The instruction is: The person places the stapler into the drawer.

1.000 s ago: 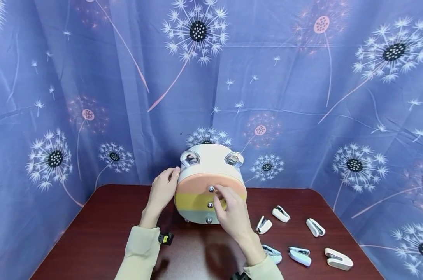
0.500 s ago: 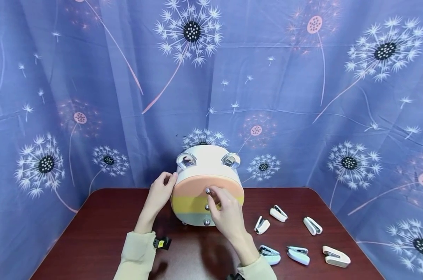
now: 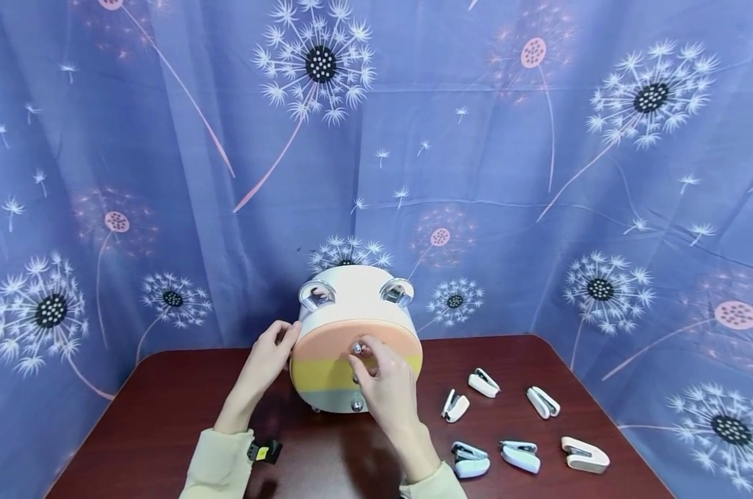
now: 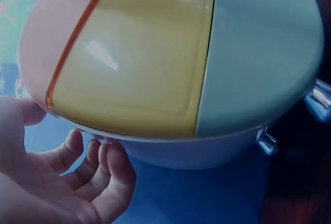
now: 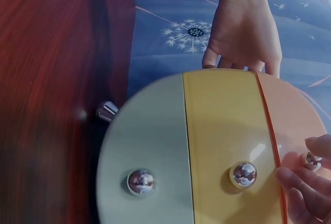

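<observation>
A small rounded cabinet (image 3: 357, 294) with a white top and two chrome ear-like rings stands at the back of the table. Its front has a peach drawer (image 3: 326, 339), a yellow drawer (image 5: 222, 120) and a grey-green drawer (image 5: 145, 131), each with a chrome knob. My right hand (image 3: 388, 391) pinches the peach drawer's knob (image 5: 310, 161) between thumb and fingers. My left hand (image 3: 265, 364) rests at the cabinet's left side; in the left wrist view its thumb lies near the peach edge, with the loosely bent fingers (image 4: 116, 182) along the side wall.
On the right of the dark red table (image 3: 152, 416) lie several mini staplers: white ones (image 3: 483, 382), bluish ones (image 3: 521, 456) and a beige one (image 3: 585, 455). A blue dandelion-print curtain (image 3: 195, 159) hangs right behind the cabinet.
In the head view everything has shifted left, and the cabinet sits slightly lower, as the camera turns. Both hands keep their places, the right one at the top knob.
</observation>
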Demonstrator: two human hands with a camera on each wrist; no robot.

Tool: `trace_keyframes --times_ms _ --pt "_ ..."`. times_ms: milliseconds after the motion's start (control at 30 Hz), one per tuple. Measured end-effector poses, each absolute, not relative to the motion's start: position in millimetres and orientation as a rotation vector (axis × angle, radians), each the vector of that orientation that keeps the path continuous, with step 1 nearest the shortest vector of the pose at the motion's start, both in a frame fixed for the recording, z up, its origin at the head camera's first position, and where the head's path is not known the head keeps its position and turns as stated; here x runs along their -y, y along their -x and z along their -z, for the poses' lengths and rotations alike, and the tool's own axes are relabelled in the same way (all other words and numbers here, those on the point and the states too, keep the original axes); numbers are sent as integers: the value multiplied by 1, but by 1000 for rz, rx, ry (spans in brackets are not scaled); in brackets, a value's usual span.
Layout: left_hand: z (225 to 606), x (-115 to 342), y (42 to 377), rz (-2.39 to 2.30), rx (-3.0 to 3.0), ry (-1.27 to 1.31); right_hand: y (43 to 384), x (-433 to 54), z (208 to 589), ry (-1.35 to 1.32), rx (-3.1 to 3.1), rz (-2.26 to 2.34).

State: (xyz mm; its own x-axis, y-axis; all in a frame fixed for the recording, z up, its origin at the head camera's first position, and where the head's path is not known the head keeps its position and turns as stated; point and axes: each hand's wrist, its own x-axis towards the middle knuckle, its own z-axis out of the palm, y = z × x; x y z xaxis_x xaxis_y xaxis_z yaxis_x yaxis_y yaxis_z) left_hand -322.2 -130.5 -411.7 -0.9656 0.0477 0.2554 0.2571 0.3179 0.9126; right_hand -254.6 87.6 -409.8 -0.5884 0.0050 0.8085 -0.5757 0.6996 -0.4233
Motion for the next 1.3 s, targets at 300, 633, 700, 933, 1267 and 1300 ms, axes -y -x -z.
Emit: trace_keyframes --times_ms 300,633,700,933,1267,1300 --pt "413 132 322 1770 2396 275 261 -78 414 -371 1976 -815" --pt "414 131 324 1780 2401 256 262 -77 416 -396 1925 -822" --pt "413 131 322 1777 2397 262 261 -77 417 -406 1918 -820" --pt "413 131 323 1768 2401 295 255 -79 417 -432 1910 -868" --pt "415 133 323 1822 2391 295 243 -79 417 -448 1921 -867" --pt "414 132 322 1841 2387 296 241 -79 417 -452 1923 -870"
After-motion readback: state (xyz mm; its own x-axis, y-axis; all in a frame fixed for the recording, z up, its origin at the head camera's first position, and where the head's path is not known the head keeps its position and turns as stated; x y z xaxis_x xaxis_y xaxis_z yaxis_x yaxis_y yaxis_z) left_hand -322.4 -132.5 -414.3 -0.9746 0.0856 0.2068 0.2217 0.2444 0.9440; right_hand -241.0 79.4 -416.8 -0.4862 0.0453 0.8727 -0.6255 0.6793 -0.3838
